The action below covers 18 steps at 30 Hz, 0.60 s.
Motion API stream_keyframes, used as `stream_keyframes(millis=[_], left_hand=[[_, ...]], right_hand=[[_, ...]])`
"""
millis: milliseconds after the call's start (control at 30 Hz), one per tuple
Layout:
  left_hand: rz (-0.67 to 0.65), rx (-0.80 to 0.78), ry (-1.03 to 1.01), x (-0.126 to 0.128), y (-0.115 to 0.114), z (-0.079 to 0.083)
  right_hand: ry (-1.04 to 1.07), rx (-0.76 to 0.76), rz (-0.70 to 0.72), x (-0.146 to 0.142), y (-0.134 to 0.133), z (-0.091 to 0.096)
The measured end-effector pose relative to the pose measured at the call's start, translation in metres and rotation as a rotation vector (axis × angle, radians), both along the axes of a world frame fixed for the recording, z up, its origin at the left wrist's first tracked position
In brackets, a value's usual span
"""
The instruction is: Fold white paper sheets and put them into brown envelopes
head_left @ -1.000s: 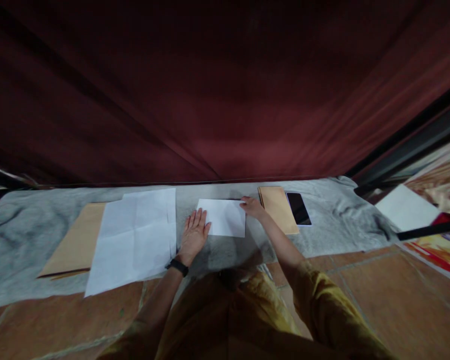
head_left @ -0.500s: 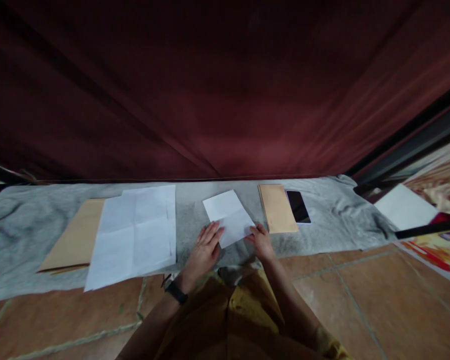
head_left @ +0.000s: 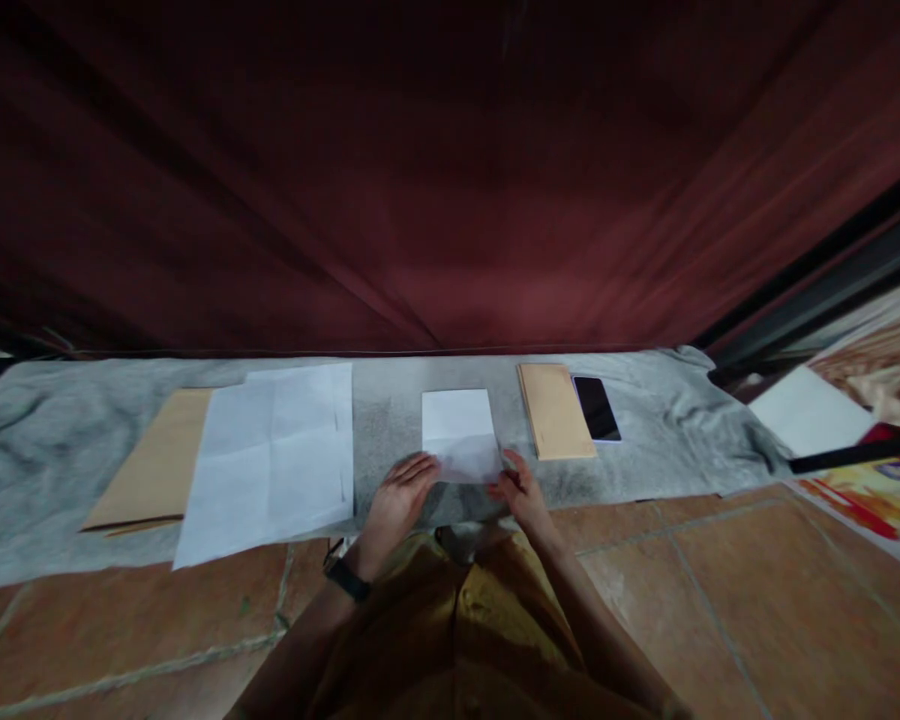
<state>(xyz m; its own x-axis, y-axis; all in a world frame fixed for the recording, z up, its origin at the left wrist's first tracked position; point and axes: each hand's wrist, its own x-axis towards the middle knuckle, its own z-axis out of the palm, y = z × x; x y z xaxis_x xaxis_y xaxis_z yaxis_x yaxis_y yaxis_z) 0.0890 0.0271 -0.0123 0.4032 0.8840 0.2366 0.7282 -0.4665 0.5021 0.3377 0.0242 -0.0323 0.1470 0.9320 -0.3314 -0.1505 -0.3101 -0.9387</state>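
A folded white sheet of paper [head_left: 458,428] lies on the grey cloth [head_left: 645,440] in front of me, its long side pointing away. My left hand [head_left: 398,499] pinches its near left corner and my right hand [head_left: 521,490] pinches its near right corner. The near edge of the sheet is lifted and curls upward between my fingers. A black watch sits on my left wrist.
Large unfolded white sheets [head_left: 270,455] lie to the left over a brown envelope [head_left: 154,462]. A stack of small brown envelopes [head_left: 554,422] and a black phone [head_left: 596,407] lie to the right. A dark red curtain [head_left: 450,180] hangs behind; tiled floor [head_left: 720,600] is near me.
The folded sheet was turned from lying sideways, through a slant, to pointing away from me. Both hands drew back to its near edge and lifted it.
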Motion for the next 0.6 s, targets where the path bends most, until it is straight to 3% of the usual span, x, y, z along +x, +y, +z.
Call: stream_keyframes(millis=[167, 333, 500, 600], left_hand=[[-0.012, -0.043, -0.105, -0.007, -0.015, 0.004], [0.061, -0.119, -0.207, -0.016, -0.025, 0.0], [0.134, -0.2, -0.259, -0.018, -0.017, 0.0], [0.132, -0.225, -0.273, -0.019, -0.009, -0.001]], right_hand=[[-0.246, 0.182, 0.288, 0.025, -0.011, 0.021], [-0.182, 0.256, 0.584, 0.042, -0.012, 0.036], [-0.523, 0.385, 0.47, 0.032, 0.008, 0.026], [-0.609, 0.487, 0.417, 0.024, 0.018, 0.02]])
